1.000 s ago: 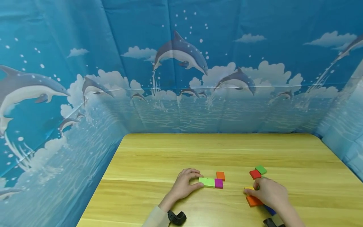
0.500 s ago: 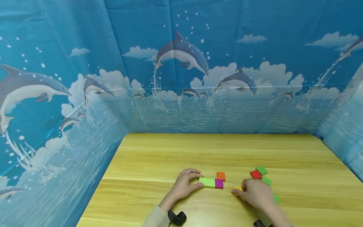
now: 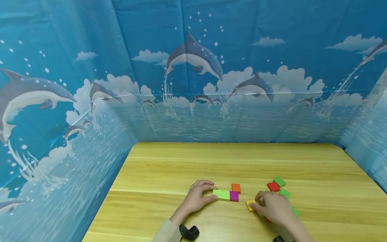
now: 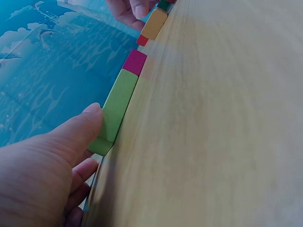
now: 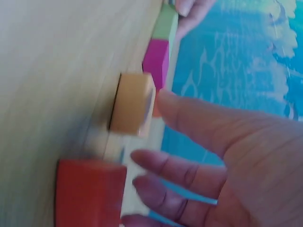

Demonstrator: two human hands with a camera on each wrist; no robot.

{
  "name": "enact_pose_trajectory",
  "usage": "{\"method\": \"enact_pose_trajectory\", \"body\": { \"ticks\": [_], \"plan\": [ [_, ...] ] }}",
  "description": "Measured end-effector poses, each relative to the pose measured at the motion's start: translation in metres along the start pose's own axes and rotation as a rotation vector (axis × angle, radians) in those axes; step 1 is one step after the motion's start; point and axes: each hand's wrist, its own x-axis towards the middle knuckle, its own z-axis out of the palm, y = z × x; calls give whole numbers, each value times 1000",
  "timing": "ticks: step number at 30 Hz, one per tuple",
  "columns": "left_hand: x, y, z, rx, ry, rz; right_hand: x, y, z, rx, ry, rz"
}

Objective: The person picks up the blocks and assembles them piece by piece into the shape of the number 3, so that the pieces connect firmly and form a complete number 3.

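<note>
One bench (image 3: 157, 171), wood-topped, a single dolphin-printed backdrop (image 3: 190, 121) behind it.
Left wrist: one black band (image 3: 189, 232).
One left grip (image 3: 198, 198), mine: I hold the left end of the light-green bar between thumb and fingers.
Light-green bar (image 3: 221, 195): one length on the bench; I cannot tell whether it is one piece or two.
Purple tile (image 3: 234, 196): one, touching the bar's right end.
Orange tile (image 3: 236, 188): one, just beyond the purple.
Yellow tile (image 3: 249, 205): one, well right of the purple, flat on the bench.
One right grip (image 3: 273, 206), mine: loose, my thumb at the yellow tile, three fingers standing off it in the right wrist view.
Orange-red tile (image 5: 90, 194): one, near my fingers.
Red tile (image 3: 273, 187): one, beyond my right knuckles.
Green tiles (image 3: 284, 193): three in sight, the nearest partly hidden by my hand.
</note>
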Motion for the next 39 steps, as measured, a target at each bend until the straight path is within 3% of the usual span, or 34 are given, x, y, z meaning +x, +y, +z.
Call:
{"method": "enact_pose_trajectory", "body": {
  "ticks": [7, 11, 15, 27, 39],
  "plan": [
    [1, -2, 1, -1, 3, 3, 8, 21, -2, 152, -98, -115],
    [1, -2, 1, 0, 5, 4, 9, 26, -6, 203, -149, -216],
    [1, -1, 1, 0, 6, 5, 7, 29, -7, 226, -172, -259],
    [1, -1, 0, -4, 2, 0, 7, 14, 4, 213, -79, -364],
    [0, 1, -1, -3, 2, -2, 9, 0, 12, 173, -29, -373]
  ]
}}
